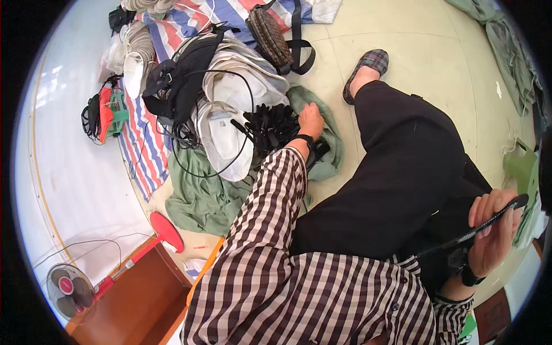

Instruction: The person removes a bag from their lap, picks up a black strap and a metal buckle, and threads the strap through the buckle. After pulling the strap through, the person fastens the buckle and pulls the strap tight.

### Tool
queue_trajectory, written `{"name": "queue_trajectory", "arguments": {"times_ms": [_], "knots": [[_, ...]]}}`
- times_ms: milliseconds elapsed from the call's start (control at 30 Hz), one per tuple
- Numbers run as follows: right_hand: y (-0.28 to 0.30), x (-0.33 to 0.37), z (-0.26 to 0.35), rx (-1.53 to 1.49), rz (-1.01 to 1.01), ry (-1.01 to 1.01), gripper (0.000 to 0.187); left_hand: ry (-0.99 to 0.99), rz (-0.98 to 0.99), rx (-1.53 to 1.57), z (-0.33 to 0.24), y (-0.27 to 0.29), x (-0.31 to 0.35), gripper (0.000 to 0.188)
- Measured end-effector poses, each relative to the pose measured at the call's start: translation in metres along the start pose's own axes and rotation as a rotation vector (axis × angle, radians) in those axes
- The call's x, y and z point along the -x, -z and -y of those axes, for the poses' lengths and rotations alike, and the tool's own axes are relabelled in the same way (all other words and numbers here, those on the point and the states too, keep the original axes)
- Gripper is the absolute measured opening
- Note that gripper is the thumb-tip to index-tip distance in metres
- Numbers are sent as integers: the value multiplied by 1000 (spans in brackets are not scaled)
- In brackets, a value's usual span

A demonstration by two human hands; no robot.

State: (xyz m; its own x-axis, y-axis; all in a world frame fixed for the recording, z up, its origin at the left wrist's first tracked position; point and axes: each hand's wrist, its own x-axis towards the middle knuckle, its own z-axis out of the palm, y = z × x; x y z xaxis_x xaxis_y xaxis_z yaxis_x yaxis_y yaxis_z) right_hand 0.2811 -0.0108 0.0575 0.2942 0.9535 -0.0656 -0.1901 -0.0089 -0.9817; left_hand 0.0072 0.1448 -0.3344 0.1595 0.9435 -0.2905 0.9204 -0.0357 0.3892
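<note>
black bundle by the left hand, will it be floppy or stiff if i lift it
The black bundle is probably floppy overall, since it looks like many thin strips bunched together. Its loose ends stick out unevenly, so it may splay when lifted. It crowds the white piece beside it, so it might catch there.

Checked shirt [322, 299], black trousers [397, 155]
</note>
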Motion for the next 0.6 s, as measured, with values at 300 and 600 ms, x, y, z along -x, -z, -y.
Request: {"name": "queue_trajectory", "arguments": {"times_ms": [300,600], "knots": [[10,-1,-4,-14,27,-18,20,-69,105,-93,1,5,-11,9],[6,-2,-2,29,6,-55,21,-204,88,-85,8,10,-18,10]]}}
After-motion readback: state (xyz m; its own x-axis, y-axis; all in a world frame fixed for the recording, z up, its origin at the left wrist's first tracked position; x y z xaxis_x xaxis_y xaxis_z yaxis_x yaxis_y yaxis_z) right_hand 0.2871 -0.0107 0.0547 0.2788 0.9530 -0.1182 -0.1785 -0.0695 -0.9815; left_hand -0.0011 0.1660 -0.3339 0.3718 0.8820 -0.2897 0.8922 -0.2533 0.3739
